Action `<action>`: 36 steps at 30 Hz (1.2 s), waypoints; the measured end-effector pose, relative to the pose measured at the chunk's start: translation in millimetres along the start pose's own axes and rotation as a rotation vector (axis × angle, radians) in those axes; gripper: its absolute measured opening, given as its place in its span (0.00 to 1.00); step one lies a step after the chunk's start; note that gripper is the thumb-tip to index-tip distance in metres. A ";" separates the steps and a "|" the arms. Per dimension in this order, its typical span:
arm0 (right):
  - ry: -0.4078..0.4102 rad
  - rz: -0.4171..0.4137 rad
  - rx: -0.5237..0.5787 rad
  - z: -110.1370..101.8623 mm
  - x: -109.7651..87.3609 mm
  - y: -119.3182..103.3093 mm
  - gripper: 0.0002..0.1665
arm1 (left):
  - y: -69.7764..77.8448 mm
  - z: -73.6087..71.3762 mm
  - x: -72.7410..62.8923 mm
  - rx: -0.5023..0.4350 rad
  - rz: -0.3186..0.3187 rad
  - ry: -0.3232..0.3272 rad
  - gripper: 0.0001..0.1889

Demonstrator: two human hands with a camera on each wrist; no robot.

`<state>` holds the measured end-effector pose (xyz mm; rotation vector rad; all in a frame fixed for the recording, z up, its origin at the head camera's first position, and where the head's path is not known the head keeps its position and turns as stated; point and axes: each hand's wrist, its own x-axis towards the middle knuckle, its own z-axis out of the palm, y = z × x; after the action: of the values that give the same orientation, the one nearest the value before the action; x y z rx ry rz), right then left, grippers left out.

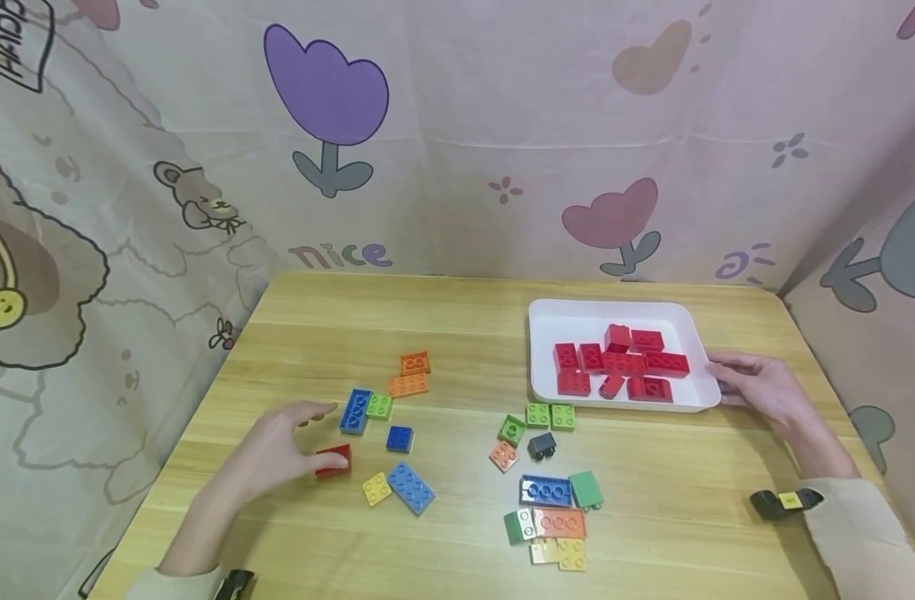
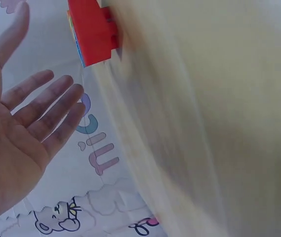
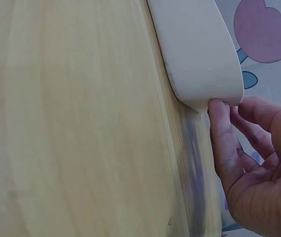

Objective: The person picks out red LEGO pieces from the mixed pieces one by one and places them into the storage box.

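My left hand (image 1: 266, 450) is over the left part of the table, fingers extended and thumb spread apart. Just by its thumb, a red brick (image 1: 333, 461) lies on the table; the left wrist view shows this red brick (image 2: 93, 34) beyond the open palm (image 2: 12, 138), with a gap between. At the right, my right hand (image 1: 761, 387) holds the right end of a white tray (image 1: 622, 310) by its edge. In the right wrist view, fingertips (image 3: 218, 106) pinch the tray's end (image 3: 199, 59). Several red bricks (image 1: 624, 363) lie inside the tray.
Near the left hand lie blue bricks (image 1: 411, 487), a yellow brick (image 1: 377, 489), a lime brick (image 1: 379, 407) and orange bricks (image 1: 408, 384). Below the tray is a mixed group with a dark brick (image 1: 542, 446) and a green brick (image 1: 586, 490). A patterned cloth (image 1: 457, 167) hangs behind the table.
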<state>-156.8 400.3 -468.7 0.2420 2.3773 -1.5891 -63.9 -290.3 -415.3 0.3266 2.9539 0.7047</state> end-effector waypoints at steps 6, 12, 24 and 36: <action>-0.013 -0.008 0.034 -0.5 1.2 0.5 0.12 | -3.1 6.4 -11.6 -0.017 -0.030 -0.032 0.41; -0.014 -0.021 0.059 -0.6 0.6 1.3 0.09 | -7.0 13.5 -15.5 -0.031 -0.011 -0.038 0.36; -0.018 -0.024 0.088 1.1 -1.3 0.8 0.11 | -12.5 21.0 -16.6 -0.055 -0.012 -0.051 0.22; -0.018 -0.013 0.060 -0.1 -1.0 0.3 0.09 | -8.3 15.1 -12.6 -0.111 -0.016 -0.049 0.21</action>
<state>-155.8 400.5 -468.7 0.2233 2.3250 -1.6636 -51.1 -293.8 -432.1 0.3067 2.8538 0.8424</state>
